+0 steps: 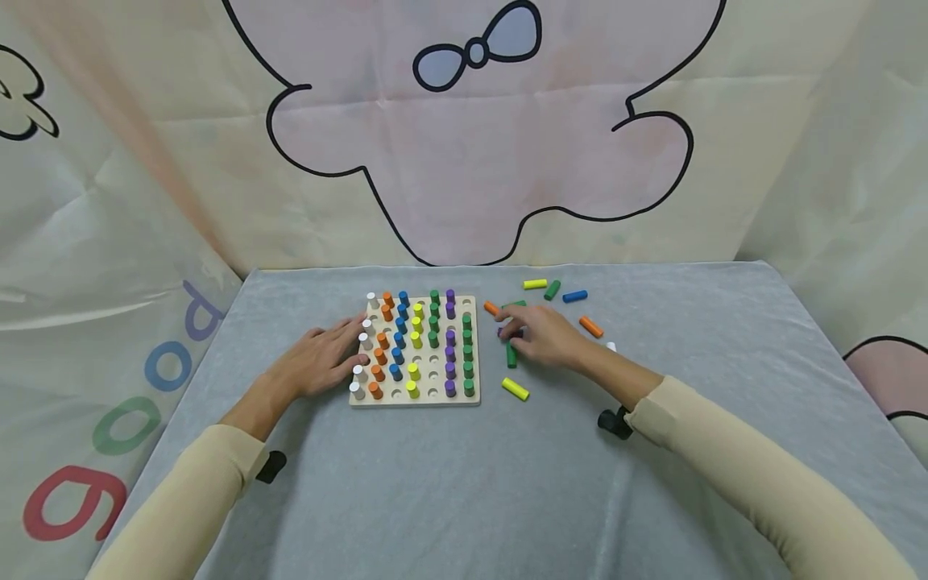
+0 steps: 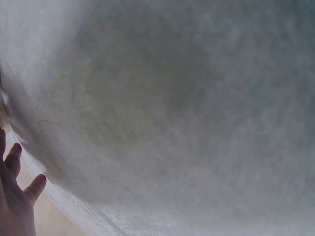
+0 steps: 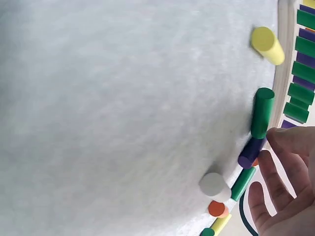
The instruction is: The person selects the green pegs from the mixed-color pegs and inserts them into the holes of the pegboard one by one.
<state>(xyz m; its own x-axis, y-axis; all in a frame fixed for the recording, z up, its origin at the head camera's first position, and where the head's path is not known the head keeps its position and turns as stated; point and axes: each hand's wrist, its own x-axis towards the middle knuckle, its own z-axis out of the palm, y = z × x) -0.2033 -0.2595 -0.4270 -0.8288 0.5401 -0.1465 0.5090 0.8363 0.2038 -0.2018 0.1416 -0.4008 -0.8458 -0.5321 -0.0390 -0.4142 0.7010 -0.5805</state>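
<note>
A pale wooden pegboard stands left of centre on the table, with columns of white, orange, blue, yellow, green and purple pegs. Some holes in it show bare. My left hand rests at its left edge, fingers extended, thumb by the white pegs. Right of the board, my right hand reaches down among loose pegs. Its thumb and index finger pinch a purple peg at one end. Right beside that peg lies a green peg. The left wrist view shows mostly cloth and part of the left hand.
Loose pegs lie around the right hand: a yellow peg in front, an orange peg and a white peg to the right, a blue peg and another yellow peg behind. A grey-blue cloth covers the table.
</note>
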